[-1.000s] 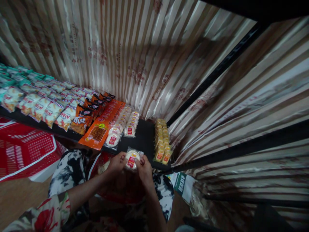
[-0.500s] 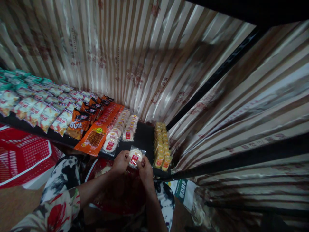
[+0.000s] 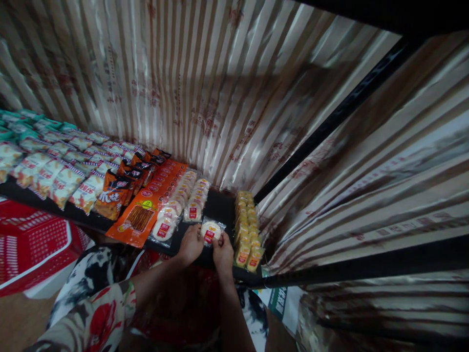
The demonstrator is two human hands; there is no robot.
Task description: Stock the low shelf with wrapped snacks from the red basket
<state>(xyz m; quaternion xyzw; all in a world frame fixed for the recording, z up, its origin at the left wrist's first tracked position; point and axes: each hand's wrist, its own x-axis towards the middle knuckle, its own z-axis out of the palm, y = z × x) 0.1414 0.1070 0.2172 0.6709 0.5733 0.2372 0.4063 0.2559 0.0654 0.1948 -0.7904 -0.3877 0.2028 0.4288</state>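
A clear packet of round white rice crackers (image 3: 210,231) with a red label is held over the black shelf (image 3: 222,208). My left hand (image 3: 192,244) pinches its left edge, and my right hand (image 3: 223,252) grips the lower right corner. Just behind it stands a short row of matching cracker packets (image 3: 196,200). Further left, a longer row of the same packets (image 3: 170,212) lies against a flat orange snack bag (image 3: 144,215). Right of my hands are two columns of small yellow snack packs (image 3: 246,225).
Orange-black snack bags (image 3: 112,195) and many white snack bags (image 3: 58,183) fill the shelf's left side. Below are red baskets (image 3: 32,244), one between my knees. A black post (image 3: 330,122) slants up at the right, before a striped curtain (image 3: 164,73).
Both hands have carried the cracker packet forward over the shelf, closer to the short row. The view has shifted slightly.
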